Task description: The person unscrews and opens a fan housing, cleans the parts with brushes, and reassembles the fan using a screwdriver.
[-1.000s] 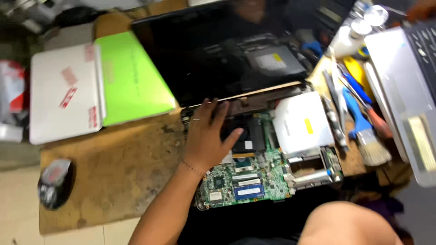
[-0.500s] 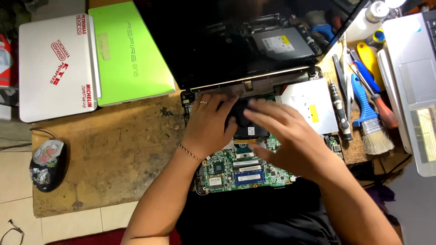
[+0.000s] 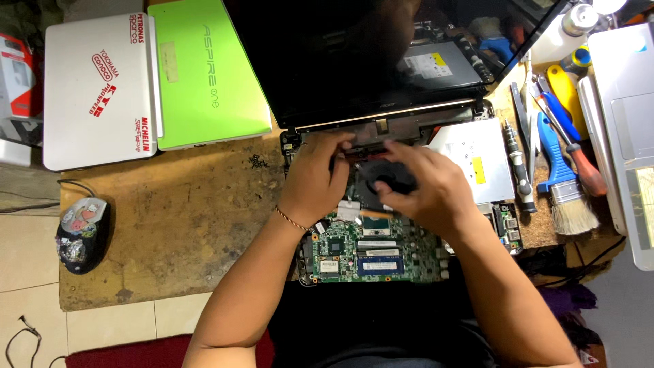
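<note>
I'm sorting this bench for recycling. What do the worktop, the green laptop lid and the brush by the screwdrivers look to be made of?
The worktop looks like bare wood or board: brown, matt, stained and scuffed. The green laptop lid seems to be plastic, smooth with a soft sheen. The brush has a glossy blue handle, probably plastic, a shiny band, likely metal, and pale bristles whose fibre I cannot tell.

Bare forearms, a thin beaded bracelet on the left wrist, possibly a dark shirt below.
</note>
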